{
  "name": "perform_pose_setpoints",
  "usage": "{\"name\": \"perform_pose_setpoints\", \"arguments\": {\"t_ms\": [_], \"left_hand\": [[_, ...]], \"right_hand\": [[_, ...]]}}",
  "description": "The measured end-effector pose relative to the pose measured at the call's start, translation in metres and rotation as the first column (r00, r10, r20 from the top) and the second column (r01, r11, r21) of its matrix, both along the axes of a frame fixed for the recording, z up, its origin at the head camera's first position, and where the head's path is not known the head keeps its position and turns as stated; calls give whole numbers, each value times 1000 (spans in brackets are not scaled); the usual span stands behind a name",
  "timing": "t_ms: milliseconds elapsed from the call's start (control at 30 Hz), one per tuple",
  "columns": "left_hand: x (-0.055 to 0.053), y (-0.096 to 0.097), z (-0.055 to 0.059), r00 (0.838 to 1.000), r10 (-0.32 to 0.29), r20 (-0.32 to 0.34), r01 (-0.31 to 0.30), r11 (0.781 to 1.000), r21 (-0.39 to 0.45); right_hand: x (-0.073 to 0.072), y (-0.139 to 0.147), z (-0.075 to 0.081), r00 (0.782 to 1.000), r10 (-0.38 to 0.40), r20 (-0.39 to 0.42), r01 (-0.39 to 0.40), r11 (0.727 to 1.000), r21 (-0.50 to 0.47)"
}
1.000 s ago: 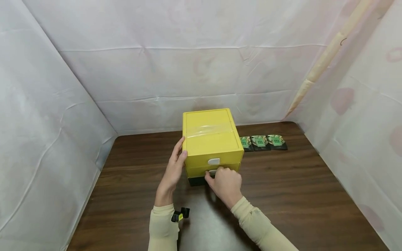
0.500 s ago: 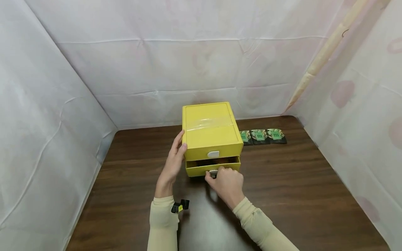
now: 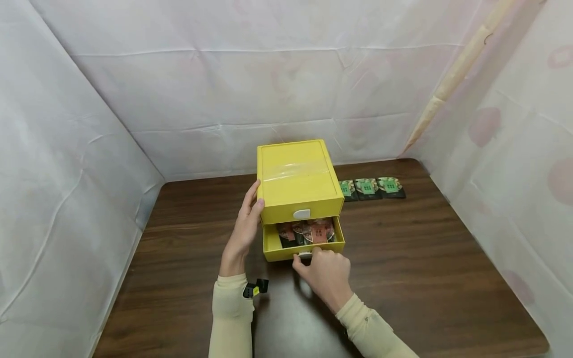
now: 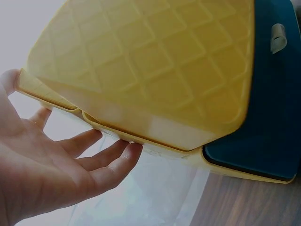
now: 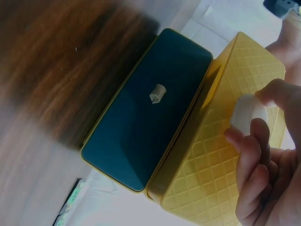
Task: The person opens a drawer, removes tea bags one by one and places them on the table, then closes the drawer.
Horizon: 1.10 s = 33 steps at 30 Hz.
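The left hand (image 3: 242, 228), fingers loosely spread, rests against the yellow drawer cabinet (image 3: 297, 174). Rightward, red-labelled packets (image 3: 319, 232) lie in the extended middle drawer (image 3: 278, 254), just beyond the nearer right hand (image 3: 329, 273), which grips its crosswise front by the white pull tab (image 5: 245, 113).

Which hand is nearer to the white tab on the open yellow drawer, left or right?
Right. The right hand grips the white tab itself; the left hand is farther off, touching the left side of the upper yellow box.
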State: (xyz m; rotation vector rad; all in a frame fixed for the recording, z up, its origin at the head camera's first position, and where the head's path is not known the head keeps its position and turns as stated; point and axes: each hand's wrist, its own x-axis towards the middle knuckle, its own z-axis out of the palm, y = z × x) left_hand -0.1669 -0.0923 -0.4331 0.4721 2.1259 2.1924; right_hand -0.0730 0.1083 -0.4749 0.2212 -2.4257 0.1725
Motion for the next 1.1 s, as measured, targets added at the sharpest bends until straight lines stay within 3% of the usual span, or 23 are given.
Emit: {"name": "perform_pose_setpoints", "arguments": {"t_ms": [200,433,833,1000,1100], "left_hand": [[3,-2,4,999,-14,31,14,1000,-4],[13,1,24,1000,-21,17,22,1000,-21],[11,3,28,1000,-25,11,25,1000,-14],[11,3,27,1000,-26,7,26,999,-22],[11,3,28,1000,-28,6,28,999,-24]], "right_hand": [[16,1,-2,999,19,-29,-20,999,-25],[29,3,-2,999,20,-32,-21,999,-28],[38,8,-7,1000,17,6,-16,998,-61],[47,15,7,996,52,68,-45,994,-100],[52,20,26,985,165,50,-152,969,-193]]}}
